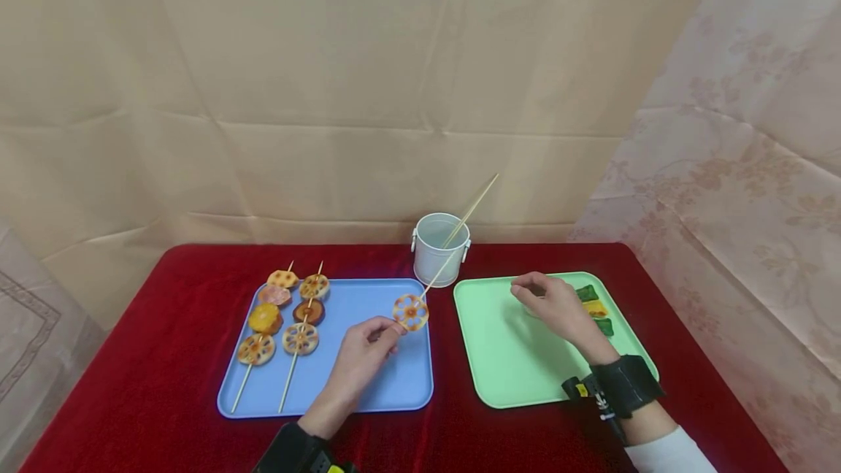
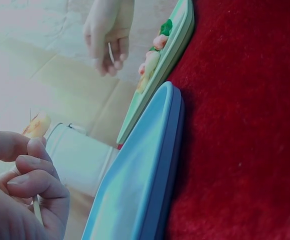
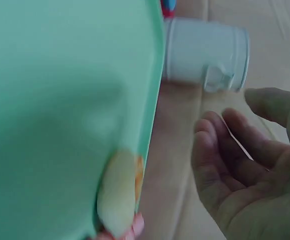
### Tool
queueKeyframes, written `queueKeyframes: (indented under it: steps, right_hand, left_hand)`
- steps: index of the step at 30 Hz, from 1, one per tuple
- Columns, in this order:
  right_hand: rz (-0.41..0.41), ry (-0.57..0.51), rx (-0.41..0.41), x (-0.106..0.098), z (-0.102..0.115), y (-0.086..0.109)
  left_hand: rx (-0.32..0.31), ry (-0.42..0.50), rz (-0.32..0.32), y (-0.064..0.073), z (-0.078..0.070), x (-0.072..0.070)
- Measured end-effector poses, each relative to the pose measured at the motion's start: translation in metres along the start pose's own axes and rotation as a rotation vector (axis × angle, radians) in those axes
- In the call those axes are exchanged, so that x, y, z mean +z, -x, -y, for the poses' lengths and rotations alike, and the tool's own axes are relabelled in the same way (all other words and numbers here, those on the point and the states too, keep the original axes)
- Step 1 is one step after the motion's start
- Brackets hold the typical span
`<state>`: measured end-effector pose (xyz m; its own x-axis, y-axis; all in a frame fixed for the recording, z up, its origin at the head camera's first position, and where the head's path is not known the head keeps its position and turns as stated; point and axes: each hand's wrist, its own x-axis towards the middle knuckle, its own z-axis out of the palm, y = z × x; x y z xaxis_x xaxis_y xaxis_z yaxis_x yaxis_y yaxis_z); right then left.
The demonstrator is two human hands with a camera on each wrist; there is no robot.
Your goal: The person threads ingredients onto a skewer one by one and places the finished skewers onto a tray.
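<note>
My left hand (image 1: 360,362) pinches a wooden skewer (image 1: 439,274) over the right part of the blue tray (image 1: 394,393). One browned lotus root slice (image 1: 410,312) is on that skewer, just beyond the fingertips. In the left wrist view the stick (image 2: 37,210) runs down past the curled fingers. Above the green tray (image 1: 499,378) hovers my right hand (image 1: 555,305), its fingers loosely bent with nothing between them. A pale rounded food piece (image 3: 116,192) lies on that tray below it; the hand partly hides the food in the head view.
Two loaded skewers, one with a lotus slice (image 1: 300,339) and one with a yellow piece (image 1: 265,318), lie on the blue tray's left. Behind the trays stands a white bucket (image 1: 430,261) with thin sticks (image 1: 478,201). Green pieces (image 1: 587,293) and a yellow piece (image 1: 596,308) sit right.
</note>
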<state>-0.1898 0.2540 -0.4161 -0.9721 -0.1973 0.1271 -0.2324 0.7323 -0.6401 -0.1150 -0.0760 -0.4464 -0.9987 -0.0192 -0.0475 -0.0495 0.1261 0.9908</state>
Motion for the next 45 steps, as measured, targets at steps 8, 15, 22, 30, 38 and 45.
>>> queueKeyframes:
  steps: [8, 15, 22, 30, 38, 45]
  right_hand:
    - [-0.005, 0.228, -0.033, -0.015, -0.016, -0.002]
    - [0.012, 0.360, -0.030, -0.017, -0.029, -0.002]
    - [-0.003, 0.451, -0.132, -0.013, -0.037, 0.000]
    - [-0.015, 0.478, -0.171, -0.009, -0.035, -0.002]
    - [0.009, 0.436, -0.162, -0.008, -0.036, -0.004]
    - [-0.006, 0.385, -0.129, -0.010, -0.030, -0.002]
  left_hand:
    - [-0.014, 0.029, -0.006, 0.000, 0.001, -0.005]
    - [-0.022, 0.032, -0.004, 0.000, 0.001, -0.009]
    - [-0.029, 0.023, -0.006, -0.001, 0.003, -0.010]
    - [-0.030, 0.027, -0.015, 0.000, 0.003, -0.010]
    - [-0.032, 0.019, -0.015, 0.000, 0.003, -0.012]
    - [-0.025, 0.010, -0.011, -0.002, 0.004, -0.012]
